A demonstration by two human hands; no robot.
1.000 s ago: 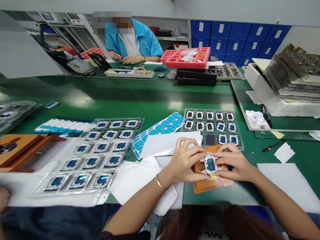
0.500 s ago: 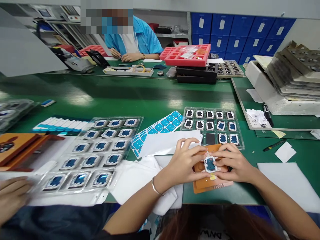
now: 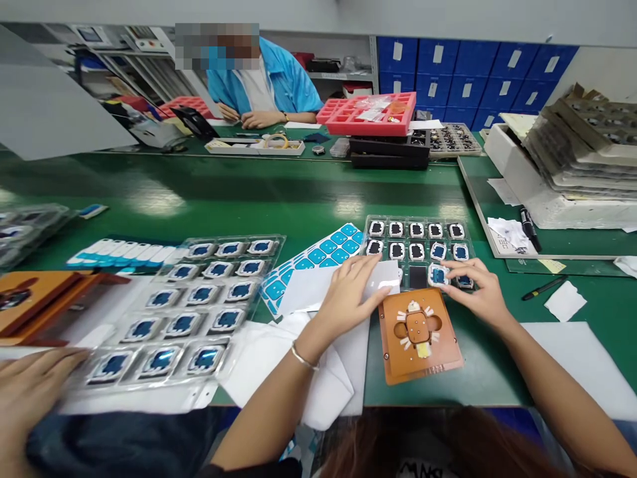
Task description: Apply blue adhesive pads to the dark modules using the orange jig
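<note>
The left hand [image 3: 351,290] is spread palm down, fingers pointing away, holding nothing, over a white sheet [image 3: 308,289]; whether it touches the sheet is hard to tell. The right hand [image 3: 475,289] reaches forward with bent fingers and pinches one white frame [image 3: 438,276] with a blue centre, over the near row of the clear tray [image 3: 407,229] just beyond both hands. Half a second ago the two hands together held a frame on the orange block [image 3: 421,332]; now that one block lies uncovered between the forearms, its recesses in view. A co-worker's hand [image 3: 34,388], far to the left, has come further in beside the second tray [image 3: 135,362]. That tray, left of the left hand, carries fifteen blue-centred pieces [image 3: 201,294]. The clear tray's two far rows hold ten frames, eight black-centred and two blue-centred. One pen [image 3: 543,289] lies right of the right hand
</note>
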